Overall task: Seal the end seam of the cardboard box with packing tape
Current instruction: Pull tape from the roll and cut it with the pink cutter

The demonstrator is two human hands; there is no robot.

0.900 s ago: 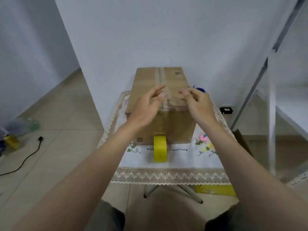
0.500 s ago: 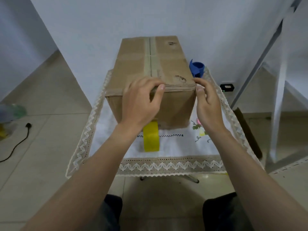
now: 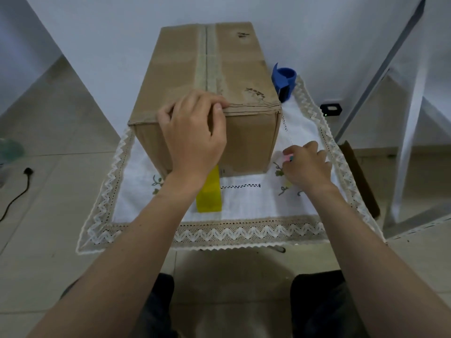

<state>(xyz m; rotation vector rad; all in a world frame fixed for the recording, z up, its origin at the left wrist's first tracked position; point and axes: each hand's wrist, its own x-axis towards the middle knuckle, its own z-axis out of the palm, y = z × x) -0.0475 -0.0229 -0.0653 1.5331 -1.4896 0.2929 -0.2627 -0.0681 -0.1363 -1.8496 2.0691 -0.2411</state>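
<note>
A brown cardboard box (image 3: pixel 251 140) lies lengthwise on a lace-edged white tablecloth (image 3: pixel 244 231), with old tape along its top middle seam. My left hand (image 3: pixel 192 135) is clamped over the box's near top edge at the seam, fingers curled onto the top and palm on the end face. A yellow packing tape roll (image 3: pixel 210 193) stands on edge on the cloth below that hand, against the box end. My right hand (image 3: pixel 307 164) rests low on the cloth right of the box, fingertips pinched on a small pink object (image 3: pixel 288 157).
A blue tape dispenser (image 3: pixel 284 80) stands behind the box's right corner. The small table sits against a white wall. A white metal frame (image 3: pixel 410 118) rises at the right, a black cable (image 3: pixel 17 193) lies on the floor at the left.
My right hand has dropped from the box's right top corner down to the pink object on the cloth. My left hand stays on the near top edge. The view has moved closer.
</note>
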